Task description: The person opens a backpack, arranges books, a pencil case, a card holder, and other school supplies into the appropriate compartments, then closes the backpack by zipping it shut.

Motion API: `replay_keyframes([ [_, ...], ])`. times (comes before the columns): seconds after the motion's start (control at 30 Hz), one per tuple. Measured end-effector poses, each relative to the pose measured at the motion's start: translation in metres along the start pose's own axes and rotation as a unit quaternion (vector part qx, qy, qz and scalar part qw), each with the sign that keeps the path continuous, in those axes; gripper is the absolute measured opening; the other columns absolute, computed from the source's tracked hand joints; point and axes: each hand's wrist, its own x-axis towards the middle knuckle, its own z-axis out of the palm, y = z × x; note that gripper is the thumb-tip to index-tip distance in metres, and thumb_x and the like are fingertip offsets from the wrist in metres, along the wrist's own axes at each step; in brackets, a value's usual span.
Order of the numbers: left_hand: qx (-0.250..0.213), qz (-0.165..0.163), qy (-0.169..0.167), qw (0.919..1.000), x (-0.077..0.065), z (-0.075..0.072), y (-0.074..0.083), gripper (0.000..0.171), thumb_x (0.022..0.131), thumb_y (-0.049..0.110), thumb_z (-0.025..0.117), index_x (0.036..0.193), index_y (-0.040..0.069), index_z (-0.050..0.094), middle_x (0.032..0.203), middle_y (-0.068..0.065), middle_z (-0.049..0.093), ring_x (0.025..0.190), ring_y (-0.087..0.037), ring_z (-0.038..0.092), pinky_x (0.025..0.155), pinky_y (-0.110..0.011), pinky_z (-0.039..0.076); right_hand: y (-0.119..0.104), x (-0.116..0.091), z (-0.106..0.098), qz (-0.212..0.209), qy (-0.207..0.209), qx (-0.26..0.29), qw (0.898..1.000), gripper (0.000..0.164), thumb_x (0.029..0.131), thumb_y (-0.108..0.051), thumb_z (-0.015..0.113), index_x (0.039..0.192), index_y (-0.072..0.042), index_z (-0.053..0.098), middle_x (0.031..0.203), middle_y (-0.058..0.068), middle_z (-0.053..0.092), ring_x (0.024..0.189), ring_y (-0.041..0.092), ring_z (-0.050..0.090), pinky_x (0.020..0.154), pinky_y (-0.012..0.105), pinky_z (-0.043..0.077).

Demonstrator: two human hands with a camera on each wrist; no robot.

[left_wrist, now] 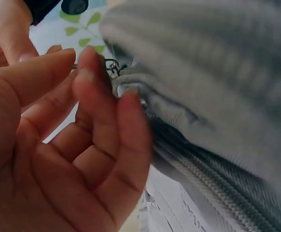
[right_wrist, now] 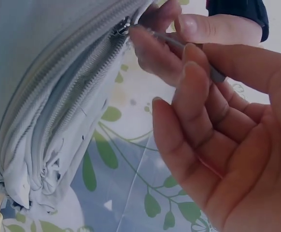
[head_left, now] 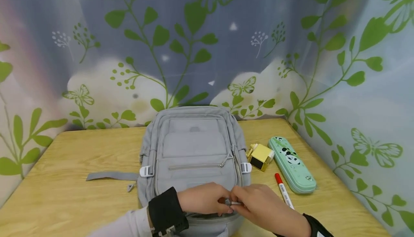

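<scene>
While both hands meet at the near edge of the backpack (head_left: pixel 194 150), the work sits at the zipper pull (head_left: pixel 232 203). Right hand (head_left: pixel 265 208): thumb and index curled onto the pull tab, pinching it; the right wrist view shows the tab running from the slider into that pinch. Left hand (head_left: pixel 203 199): fingers (left_wrist: pixel 131 125) bent against the bag fabric right next to the slider (left_wrist: pixel 112 66), thumb side over it, bracing the seam. Whether it truly clamps the cloth I can't tell, but the fingers are curled on it.

Progress, as a judgement: zipper track near the slider reads closed in both wrist views, teeth meshed along the visible run, so the opening looks barely started or just finished. Can't tell which from this alone. The front pocket zipper (head_left: pixel 197 165) is shut.

Backpack lies flat on the desk (head_left: pixel 81 150), front up, one strap (head_left: pixel 111 176) trailing left. To its right: a red-capped marker (head_left: pixel 284 190), a small yellow box-like thing (head_left: pixel 260 156), and a green panda pencil case (head_left: pixel 292 164), all untouched. Behind, a leaf-print curtain (head_left: pixel 207 42).
</scene>
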Motion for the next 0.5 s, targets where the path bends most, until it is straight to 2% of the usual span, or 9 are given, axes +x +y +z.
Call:
replay_keyframes([
  [0.1,-0.007,-0.002,-0.009,0.9999,0.0,0.005,-0.002,0.017,0.088,0.021,0.057,0.076,0.01,0.06,0.051,0.007,0.046,0.042,-0.001,0.04,0.043,-0.015,0.034,0.0,0.0,0.003,-0.007,0.004,0.007,1.0,0.015,0.083,-0.026,0.064,0.083,-0.021,0.05,0.061,-0.018,0.045,0.053,-0.007,0.036,0.049,0.01,0.032],
  [0.2,0.003,-0.005,-0.004,1.0,0.001,0.008,-0.002,0.019,0.087,0.02,0.057,0.072,0.009,0.06,0.051,0.006,0.047,0.043,-0.001,0.042,0.045,-0.014,0.035,0.003,0.0,0.003,-0.011,-0.001,0.025,1.0,0.011,0.085,-0.026,0.062,0.087,-0.021,0.052,0.063,-0.017,0.05,0.053,-0.009,0.04,0.049,0.009,0.034],
  [0.37,0.02,-0.006,0.002,0.9998,0.0,0.007,0.001,0.012,0.085,0.016,0.059,0.075,0.01,0.062,0.057,0.004,0.054,0.048,-0.001,0.046,0.049,-0.013,0.04,0.021,0.001,-0.002,0.03,-0.017,0.024,0.999,0.006,0.087,-0.025,0.058,0.092,-0.02,0.059,0.073,-0.014,0.057,0.058,-0.007,0.046,0.049,0.012,0.039],
  [0.43,0.029,-0.004,0.005,0.9996,-0.002,0.006,0.001,0.007,0.084,0.014,0.061,0.078,0.011,0.063,0.06,0.005,0.056,0.05,-0.001,0.047,0.051,-0.013,0.041,0.032,0.002,-0.002,0.026,-0.012,-0.003,1.0,0.012,0.084,-0.021,0.062,0.096,-0.02,0.061,0.083,-0.012,0.059,0.068,-0.003,0.052,0.055,0.015,0.043],
  [0.5,0.037,0.0,0.012,0.9992,-0.005,0.005,0.002,0.005,0.083,0.014,0.062,0.08,0.011,0.064,0.064,0.008,0.056,0.053,0.001,0.048,0.053,-0.013,0.042,0.041,0.002,0.001,-0.001,-0.014,-0.03,0.999,0.026,0.079,-0.018,0.068,0.104,-0.02,0.061,0.098,-0.008,0.059,0.084,0.004,0.056,0.066,0.021,0.049],
])
